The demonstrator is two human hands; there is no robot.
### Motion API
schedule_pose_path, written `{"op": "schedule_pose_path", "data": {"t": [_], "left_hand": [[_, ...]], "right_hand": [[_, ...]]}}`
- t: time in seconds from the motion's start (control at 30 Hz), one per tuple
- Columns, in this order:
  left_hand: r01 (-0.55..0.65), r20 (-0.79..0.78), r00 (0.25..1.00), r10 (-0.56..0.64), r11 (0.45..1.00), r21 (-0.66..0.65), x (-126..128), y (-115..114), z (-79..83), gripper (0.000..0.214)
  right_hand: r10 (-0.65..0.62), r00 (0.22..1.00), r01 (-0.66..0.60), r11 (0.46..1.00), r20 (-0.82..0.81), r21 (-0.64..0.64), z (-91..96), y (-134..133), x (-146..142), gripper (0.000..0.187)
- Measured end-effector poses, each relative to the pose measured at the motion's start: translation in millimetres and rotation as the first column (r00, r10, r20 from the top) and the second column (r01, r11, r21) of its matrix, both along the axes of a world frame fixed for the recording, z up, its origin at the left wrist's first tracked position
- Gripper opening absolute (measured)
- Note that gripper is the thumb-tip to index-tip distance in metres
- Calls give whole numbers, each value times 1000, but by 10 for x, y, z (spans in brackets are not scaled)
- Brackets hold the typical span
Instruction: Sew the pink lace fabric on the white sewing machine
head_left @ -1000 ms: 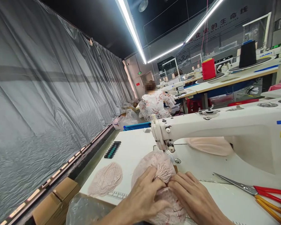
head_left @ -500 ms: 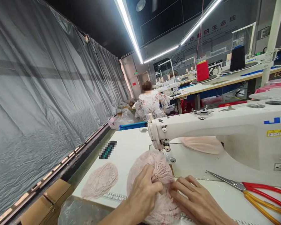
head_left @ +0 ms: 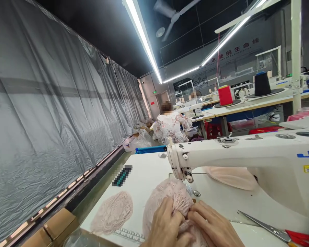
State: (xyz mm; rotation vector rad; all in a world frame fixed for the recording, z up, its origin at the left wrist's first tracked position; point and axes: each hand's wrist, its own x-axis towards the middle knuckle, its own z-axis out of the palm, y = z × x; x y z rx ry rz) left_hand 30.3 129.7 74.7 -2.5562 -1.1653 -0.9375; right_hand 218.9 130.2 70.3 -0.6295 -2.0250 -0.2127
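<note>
At six o'clock: pale pink lace piece (head_left: pixel 156 200), bunched, near sewing machine (head_left: pixel 179 159). Left hand (head_left: pixel 167 223) and right hand (head_left: pixel 212 221) close together, both pinching gathers. Step, apparently: arranging lace by hand; next move seemingly calls for even, steady grip.

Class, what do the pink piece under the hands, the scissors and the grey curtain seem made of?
Pink piece: apparently matte lace fabric, given its pattern and gathers. Scissors: metal blades, grey with a sheen; evenly red handle, possibly plastic. Curtain: probably synthetic or coated, crinkled and silvery.
</note>
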Motion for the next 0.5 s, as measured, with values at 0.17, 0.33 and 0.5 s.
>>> {"op": "schedule_pose_path", "data": {"t": [0.17,0.33,0.5], "left_hand": [[-52,44,997,55,996,-72,25,22,144,15],[-47,46,997,61,963,-264,29,-40,323,18],[-10,76,996,38,943,-334,15,-64,347,16]], "right_hand": [[48,997,-53,995,-66,-85,-43,71,-22,24],[24,993,-39,990,-111,-134,-150,-10,157,24],[-5,998,-6,987,-67,-163,-273,-77,289,25]]}}
